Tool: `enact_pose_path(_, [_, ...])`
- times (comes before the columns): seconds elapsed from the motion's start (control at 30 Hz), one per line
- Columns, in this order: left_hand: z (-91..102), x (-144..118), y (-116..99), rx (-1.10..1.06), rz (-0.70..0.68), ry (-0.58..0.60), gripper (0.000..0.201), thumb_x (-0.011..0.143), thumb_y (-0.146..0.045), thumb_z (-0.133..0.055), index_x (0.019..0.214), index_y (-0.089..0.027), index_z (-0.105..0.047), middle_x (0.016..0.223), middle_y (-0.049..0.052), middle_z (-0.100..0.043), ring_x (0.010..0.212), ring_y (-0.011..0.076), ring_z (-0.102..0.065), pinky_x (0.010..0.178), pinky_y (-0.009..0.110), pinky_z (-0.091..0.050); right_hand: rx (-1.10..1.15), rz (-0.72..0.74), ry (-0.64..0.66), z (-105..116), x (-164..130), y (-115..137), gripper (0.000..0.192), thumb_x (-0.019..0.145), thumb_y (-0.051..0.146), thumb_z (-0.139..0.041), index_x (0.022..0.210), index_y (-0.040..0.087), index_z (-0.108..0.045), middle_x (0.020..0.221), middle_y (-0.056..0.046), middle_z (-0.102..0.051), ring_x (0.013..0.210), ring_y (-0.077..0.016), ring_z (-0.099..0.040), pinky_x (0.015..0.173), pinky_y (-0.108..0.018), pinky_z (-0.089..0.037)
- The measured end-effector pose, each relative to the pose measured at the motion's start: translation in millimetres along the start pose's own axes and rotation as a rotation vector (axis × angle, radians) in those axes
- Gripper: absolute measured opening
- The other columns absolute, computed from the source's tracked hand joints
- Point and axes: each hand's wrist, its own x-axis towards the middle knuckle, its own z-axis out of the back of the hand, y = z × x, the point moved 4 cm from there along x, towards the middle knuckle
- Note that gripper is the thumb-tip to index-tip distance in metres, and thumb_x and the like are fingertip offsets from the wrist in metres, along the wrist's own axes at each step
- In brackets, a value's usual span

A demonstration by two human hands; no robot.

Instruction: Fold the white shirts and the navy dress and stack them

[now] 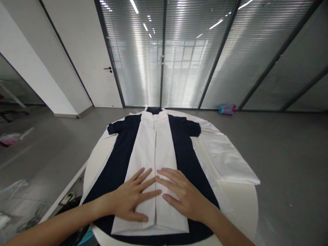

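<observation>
A white, round-edged table (244, 205) bears a navy-and-white short-sleeved fabric shirt (164, 153), with folded white sheeting (228, 157) on the right. The left hand (130, 196) and right hand (186, 194) lie on the shirt's white front, fingers spread flat. Any print on the blue-and-pink cylinder (227, 109) is too small to tell.

the shirt (162, 150) is deep navy along both sides, with plain navy short sleeves (192, 128) and two plain white front panels (143, 147) down its middle. beneath the shirt, the tabletop (246, 205) is off-white; to its right lies a plain white folded cloth (222, 157). beyond the shirt, the glass partition (184, 78) carries fine horizontal stripes in pale and darker grey, between charcoal frame bars (163, 37). the door (87, 51) left of that, past the shirt, is whitish with a black handle (109, 69). around the shirt, the floor (289, 164) is grey.
</observation>
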Motion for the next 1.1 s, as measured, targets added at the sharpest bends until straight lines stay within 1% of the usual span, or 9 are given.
enact_pose_path(0.07, [-11.4, 2, -7, 0.038, -0.010, -0.014, 0.089, 0.088, -0.068, -0.056, 0.161, -0.030, -0.021, 0.167, 0.010, -0.012, 0.152, 0.0431, -0.008, 0.120, 0.067, -0.012, -0.078, -0.044, 0.090, -14, -1, -5, 0.071, 0.099, 0.055, -0.050, 0.155, 0.015, -0.035, 0.163, -0.019, -0.027, 0.152, -0.0314, -0.018, 0.119, -0.054, -0.026])
enact_pose_path(0.17, [-14.0, 4, -9, 0.049, -0.018, -0.021, 0.088, 0.088, -0.067, -0.057, 0.160, -0.028, -0.024, 0.167, 0.012, -0.016, 0.152, 0.0424, -0.010, 0.120, 0.066, -0.013, -0.141, -0.084, 0.254, -36, -2, -12, 0.084, 0.097, 0.064, -0.044, 0.159, 0.010, -0.025, 0.164, -0.022, -0.019, 0.153, -0.0346, -0.011, 0.120, -0.059, -0.020])
enact_pose_path(0.33, [8.5, -20, 1, 0.016, 0.011, -0.091, 0.053, 0.100, -0.024, -0.047, 0.152, -0.025, -0.040, 0.158, 0.009, -0.041, 0.149, 0.0251, -0.031, 0.123, 0.048, -0.026, -0.210, 0.034, 0.241, -25, -7, -17, 0.047, 0.106, 0.025, -0.038, 0.152, 0.020, -0.042, 0.155, -0.012, -0.044, 0.147, -0.0248, -0.034, 0.122, -0.054, -0.025])
enact_pose_path(0.47, [25.4, -53, 6, 0.091, 0.067, -0.052, 0.058, 0.088, -0.002, -0.049, 0.140, -0.029, -0.054, 0.148, 0.004, -0.054, 0.144, 0.0246, -0.041, 0.119, 0.047, -0.033, -0.350, 0.126, 0.115, -6, -27, -28, 0.039, 0.097, 0.007, -0.050, 0.130, 0.022, -0.064, 0.142, -0.011, -0.058, 0.135, -0.0265, -0.050, 0.108, -0.047, -0.046])
enact_pose_path(0.63, [27.9, -68, 3, 0.118, 0.107, 0.048, 0.073, 0.077, -0.003, -0.056, 0.144, -0.031, -0.051, 0.158, 0.002, -0.041, 0.146, 0.0300, -0.036, 0.117, 0.049, -0.034, -0.373, 0.187, 0.051, -5, -47, -41, 0.041, 0.093, 0.004, -0.052, 0.130, 0.019, -0.064, 0.139, -0.011, -0.061, 0.133, -0.0247, -0.052, 0.107, -0.043, -0.048])
enact_pose_path(0.73, [23.8, -65, 2, 0.117, 0.101, 0.077, 0.071, 0.082, -0.015, -0.061, 0.149, -0.029, -0.045, 0.159, 0.005, -0.038, 0.146, 0.0324, -0.034, 0.118, 0.051, -0.031, -0.236, 0.105, 0.131, -2, -48, -42, 0.056, 0.085, 0.006, -0.057, 0.139, 0.019, -0.057, 0.149, -0.012, -0.052, 0.141, -0.0242, -0.044, 0.114, -0.044, -0.042])
enact_pose_path(0.9, [13.4, -62, 6, 0.141, 0.092, 0.054, 0.072, 0.086, -0.009, -0.052, 0.154, -0.029, -0.038, 0.157, 0.005, -0.042, 0.147, 0.0305, -0.034, 0.120, 0.048, -0.028, -0.080, 0.008, 0.282, -3, -52, -37, 0.078, 0.076, 0.020, -0.067, 0.151, 0.023, -0.045, 0.162, -0.013, -0.031, 0.150, -0.0300, -0.026, 0.119, -0.052, -0.030])
enact_pose_path(1.0, [12.0, -61, 10, 0.080, 0.122, 0.012, 0.073, 0.087, -0.007, -0.047, 0.155, -0.031, -0.036, 0.154, 0.003, -0.047, 0.146, 0.0273, -0.036, 0.120, 0.047, -0.026, -0.094, 0.002, 0.287, -10, -54, -39, 0.079, 0.079, 0.030, -0.070, 0.153, 0.022, -0.042, 0.162, -0.014, -0.031, 0.150, -0.0317, -0.024, 0.119, -0.055, -0.027])
enact_pose_path(1.1, [15.5, -59, 15, -0.056, 0.161, -0.027, 0.070, 0.087, -0.011, -0.045, 0.154, -0.030, -0.036, 0.149, 0.005, -0.053, 0.142, 0.0259, -0.043, 0.115, 0.044, -0.031, -0.122, 0.018, 0.243, -17, -54, -42, 0.076, 0.082, 0.023, -0.065, 0.154, 0.018, -0.040, 0.158, -0.016, -0.038, 0.150, -0.0302, -0.027, 0.119, -0.053, -0.029])
